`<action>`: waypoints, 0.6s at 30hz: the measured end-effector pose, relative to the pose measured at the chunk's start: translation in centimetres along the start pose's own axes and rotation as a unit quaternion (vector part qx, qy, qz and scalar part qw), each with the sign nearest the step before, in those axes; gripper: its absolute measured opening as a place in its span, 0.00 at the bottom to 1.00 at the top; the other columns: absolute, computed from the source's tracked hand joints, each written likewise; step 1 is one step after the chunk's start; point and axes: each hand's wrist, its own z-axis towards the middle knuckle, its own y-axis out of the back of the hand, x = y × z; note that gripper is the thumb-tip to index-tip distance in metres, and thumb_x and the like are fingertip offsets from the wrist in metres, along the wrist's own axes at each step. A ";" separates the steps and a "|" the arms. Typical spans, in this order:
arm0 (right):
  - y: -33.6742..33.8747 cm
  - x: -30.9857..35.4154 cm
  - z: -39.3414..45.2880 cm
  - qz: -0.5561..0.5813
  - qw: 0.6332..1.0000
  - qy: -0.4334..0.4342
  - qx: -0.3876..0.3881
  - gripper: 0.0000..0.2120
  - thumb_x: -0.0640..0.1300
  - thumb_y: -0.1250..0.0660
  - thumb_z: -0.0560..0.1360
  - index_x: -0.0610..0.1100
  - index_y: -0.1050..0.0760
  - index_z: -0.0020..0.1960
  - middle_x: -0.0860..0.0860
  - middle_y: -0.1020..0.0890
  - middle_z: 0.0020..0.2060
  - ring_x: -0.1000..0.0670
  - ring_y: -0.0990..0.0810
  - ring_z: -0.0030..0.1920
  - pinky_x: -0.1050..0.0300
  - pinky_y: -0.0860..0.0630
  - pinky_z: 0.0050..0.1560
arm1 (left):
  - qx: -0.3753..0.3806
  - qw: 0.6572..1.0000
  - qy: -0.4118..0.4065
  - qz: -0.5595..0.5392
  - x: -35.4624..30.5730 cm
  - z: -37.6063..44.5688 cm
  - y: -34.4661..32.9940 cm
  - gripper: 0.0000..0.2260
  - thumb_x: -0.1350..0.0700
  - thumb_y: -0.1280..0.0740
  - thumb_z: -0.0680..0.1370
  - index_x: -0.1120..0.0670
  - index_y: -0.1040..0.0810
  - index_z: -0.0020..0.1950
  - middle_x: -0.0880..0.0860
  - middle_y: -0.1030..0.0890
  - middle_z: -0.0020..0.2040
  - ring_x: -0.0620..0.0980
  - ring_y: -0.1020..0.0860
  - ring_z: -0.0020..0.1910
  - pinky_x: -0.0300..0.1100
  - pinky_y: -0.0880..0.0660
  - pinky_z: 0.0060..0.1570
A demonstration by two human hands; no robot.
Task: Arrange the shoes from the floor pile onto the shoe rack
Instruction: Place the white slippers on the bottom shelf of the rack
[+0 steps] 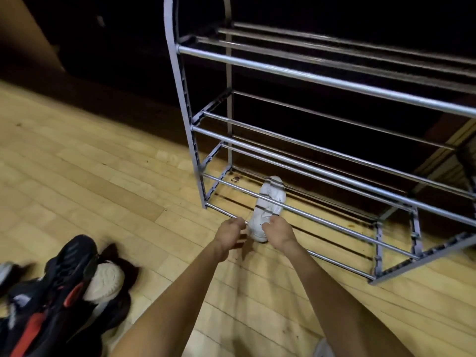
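Note:
A white sneaker [268, 202] lies on the bottom tier of the grey metal shoe rack [322, 81], toe pointing to the back, heel at the front bar. My right hand [278, 231] grips the sneaker's heel end. My left hand [230, 234] hovers just left of the heel with fingers curled, holding nothing; whether it touches the shoe is unclear. A pile of shoes [59, 292] sits on the floor at the lower left: black sneakers with red parts and one with a white sole [105, 280] facing up.
The rack has several tiers of paired horizontal bars, with no shoes on the upper ones. Wooden plank floor [103, 181] stretches between the pile and the rack. A dark wall or cabinet stands behind the rack.

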 end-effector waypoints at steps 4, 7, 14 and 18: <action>1.0 3.1 -3.6 0.004 0.999 0.041 0.006 0.14 0.44 0.40 0.80 0.41 0.22 0.61 0.41 0.20 0.57 0.40 0.23 0.59 0.54 0.28 0.57 | -0.035 0.998 -0.049 -0.007 -1.5 -3.6 2.8 0.07 0.54 0.38 0.81 0.55 0.24 0.52 0.54 0.22 0.51 0.52 0.24 0.44 0.44 0.24 0.40; 1.5 5.1 -6.4 0.017 0.996 0.092 0.003 0.13 0.44 0.42 0.80 0.43 0.22 0.43 0.40 0.19 0.42 0.42 0.23 0.44 0.51 0.26 0.48 | -0.071 0.993 -0.097 -0.012 -2.6 -7.0 5.3 0.09 0.54 0.38 0.81 0.56 0.22 0.56 0.53 0.20 0.52 0.51 0.24 0.44 0.44 0.25 0.41; 2.5 10.7 -14.0 0.099 0.978 0.182 0.006 0.16 0.43 0.44 0.81 0.44 0.19 0.44 0.48 0.17 0.37 0.47 0.21 0.43 0.50 0.25 0.50 | -0.124 0.970 -0.210 0.003 -5.3 -16.5 12.3 0.10 0.57 0.41 0.81 0.54 0.20 0.51 0.52 0.18 0.46 0.48 0.22 0.44 0.42 0.28 0.44; 3.3 14.0 -18.6 0.091 0.966 0.241 0.011 0.21 0.49 0.48 0.83 0.44 0.19 0.46 0.48 0.16 0.36 0.51 0.21 0.39 0.56 0.29 0.43 | -0.157 0.949 -0.272 0.004 -6.5 -21.5 16.2 0.11 0.56 0.41 0.81 0.55 0.19 0.50 0.51 0.17 0.42 0.47 0.20 0.43 0.42 0.26 0.44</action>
